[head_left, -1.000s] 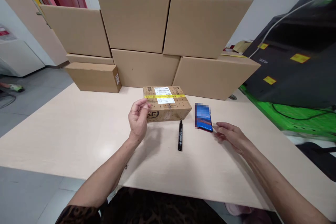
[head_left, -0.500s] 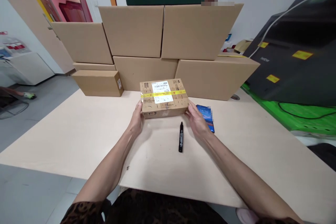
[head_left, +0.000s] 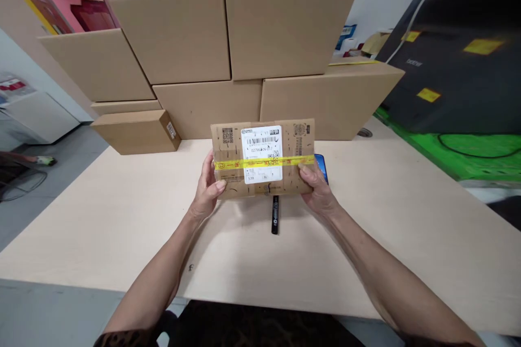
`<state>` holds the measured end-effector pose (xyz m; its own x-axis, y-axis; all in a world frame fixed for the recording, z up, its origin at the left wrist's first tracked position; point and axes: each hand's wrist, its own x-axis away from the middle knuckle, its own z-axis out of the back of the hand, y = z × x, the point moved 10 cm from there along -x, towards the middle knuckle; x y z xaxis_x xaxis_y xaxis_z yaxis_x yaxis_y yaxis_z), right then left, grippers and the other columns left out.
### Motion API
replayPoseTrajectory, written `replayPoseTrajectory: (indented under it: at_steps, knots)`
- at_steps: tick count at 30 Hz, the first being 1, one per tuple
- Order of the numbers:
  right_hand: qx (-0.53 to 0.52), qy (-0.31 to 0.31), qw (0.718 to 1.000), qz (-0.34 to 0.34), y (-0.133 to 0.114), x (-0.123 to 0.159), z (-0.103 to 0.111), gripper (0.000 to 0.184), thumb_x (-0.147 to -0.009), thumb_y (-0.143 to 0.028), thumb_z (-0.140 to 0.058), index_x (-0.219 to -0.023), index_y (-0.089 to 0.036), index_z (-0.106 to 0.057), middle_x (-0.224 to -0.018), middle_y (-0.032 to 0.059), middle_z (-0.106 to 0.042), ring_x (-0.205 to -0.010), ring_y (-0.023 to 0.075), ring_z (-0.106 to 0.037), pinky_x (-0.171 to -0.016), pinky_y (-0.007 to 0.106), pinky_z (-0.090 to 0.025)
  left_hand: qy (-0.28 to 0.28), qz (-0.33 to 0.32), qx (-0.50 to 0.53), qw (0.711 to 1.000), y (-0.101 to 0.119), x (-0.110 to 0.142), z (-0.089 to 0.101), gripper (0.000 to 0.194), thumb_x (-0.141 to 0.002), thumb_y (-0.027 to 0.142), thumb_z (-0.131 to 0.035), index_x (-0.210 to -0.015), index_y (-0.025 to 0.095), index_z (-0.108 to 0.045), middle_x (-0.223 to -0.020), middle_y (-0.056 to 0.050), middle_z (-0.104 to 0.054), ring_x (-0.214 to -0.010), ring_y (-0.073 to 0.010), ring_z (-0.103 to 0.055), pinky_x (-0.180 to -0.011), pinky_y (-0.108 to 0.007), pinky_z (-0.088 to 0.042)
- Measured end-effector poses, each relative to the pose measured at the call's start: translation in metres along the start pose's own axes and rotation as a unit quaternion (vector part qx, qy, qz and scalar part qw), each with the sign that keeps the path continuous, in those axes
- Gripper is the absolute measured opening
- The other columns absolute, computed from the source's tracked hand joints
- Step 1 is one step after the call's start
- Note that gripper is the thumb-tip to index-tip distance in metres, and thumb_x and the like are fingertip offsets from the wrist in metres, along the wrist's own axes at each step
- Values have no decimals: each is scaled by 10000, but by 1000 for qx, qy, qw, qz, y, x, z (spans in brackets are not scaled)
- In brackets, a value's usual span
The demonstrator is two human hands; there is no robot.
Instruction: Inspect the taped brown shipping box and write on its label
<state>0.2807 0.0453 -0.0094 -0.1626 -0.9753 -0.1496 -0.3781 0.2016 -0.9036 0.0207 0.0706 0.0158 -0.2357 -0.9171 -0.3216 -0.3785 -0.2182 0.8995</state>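
Note:
Between my two hands is a small cardboard box (head_left: 233,176), tilted so its top faces me. A white shipping label (head_left: 262,143) is stuck on that face, with yellow tape (head_left: 228,165) running across it. My left hand (head_left: 207,191) grips the left end, thumb on the front face. At the right end my right hand (head_left: 319,188) holds on, its thumb near the tape; the fingers behind are hidden. A black marker (head_left: 275,219) lies on the table below the box, its upper part covered. Behind my right hand, a phone (head_left: 321,167) is partly hidden.
Large cardboard boxes (head_left: 187,35) are stacked along the back of the table (head_left: 81,217). One smaller carton (head_left: 130,133) sits at the back left. Beyond the right edge stand a dark covered machine (head_left: 439,65) and a green base (head_left: 459,160). A blurred person is partly visible behind the stack.
The small box has been tipped up towards me, so its labelled face shows more fully. My thumbs now lie on that face, and the box covers part of the marker and phone.

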Motion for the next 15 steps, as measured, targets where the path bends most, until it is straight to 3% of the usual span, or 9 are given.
replayPoseTrajectory:
  at_steps: [4,10,15]
  knots:
    - [-28,-22,998,-59,1,1,-2,744,-694,-533,-877,-1377,-362,-636,-1298,35,-791,-1219,361,-742,-1043,562,-610,-19,14,-7,1000,-4,3,-6,870,-766,515,-863,-1533,302,-511,-1645,-108,-506,-1558,-391,-435,-1269,-546,-425]
    - [-41,12,998,-36,-12,3,0,824,-658,-438,-898,-1428,-349,-617,-1346,47,-773,-1206,376,-744,-1038,589,-614,-59,56,23,996,-4,7,-20,854,-842,537,-811,-1590,316,-461,-1674,-97,-484,-1577,-407,-406,-1256,-557,-445]
    - [-30,-15,999,-23,-11,6,-4,794,-703,-437,-881,-1438,-351,-591,-1358,53,-757,-1264,373,-712,-1083,602,-589,-50,91,41,994,-14,8,-20,881,-828,677,-799,-1564,290,-509,-1585,-120,-596,-1543,-401,-469,-1241,-558,-461]
